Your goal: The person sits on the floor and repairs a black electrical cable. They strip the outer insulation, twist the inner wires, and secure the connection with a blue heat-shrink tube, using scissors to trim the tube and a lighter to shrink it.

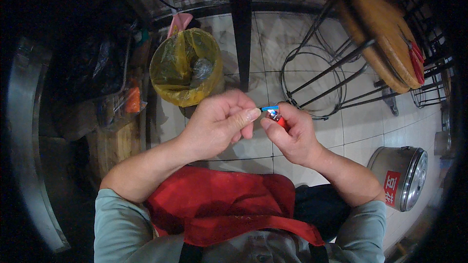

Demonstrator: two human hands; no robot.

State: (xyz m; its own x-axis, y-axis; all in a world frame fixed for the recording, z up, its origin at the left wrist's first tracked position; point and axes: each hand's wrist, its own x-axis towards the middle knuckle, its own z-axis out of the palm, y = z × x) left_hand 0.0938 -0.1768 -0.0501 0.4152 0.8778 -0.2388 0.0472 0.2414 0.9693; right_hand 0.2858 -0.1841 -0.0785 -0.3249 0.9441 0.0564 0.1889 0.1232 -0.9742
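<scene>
My left hand point(222, 122) is closed in a pinch, thumb against fingers, on one end of a short, thin blue tube-like piece point(269, 108). A dark bit shows where the piece meets the fingertips. Wrapped in my right hand point(295, 134) is a red lighter point(282, 122) with a metal top. A bright bluish-white glow sits at that metal top, just under the blue piece. Both hands are raised in front of my red apron point(219, 195), their fingertips a short gap apart. The exact kind of the blue piece is too small to make out.
A bin with a yellow liner point(163, 63) stands ahead on the left, a pink dustpan-like thing point(179, 23) behind it. To the right is a black wire rack point(312, 44) with wooden boards point(385, 39). A lidded metal pot point(402, 178) sits on the tiled floor.
</scene>
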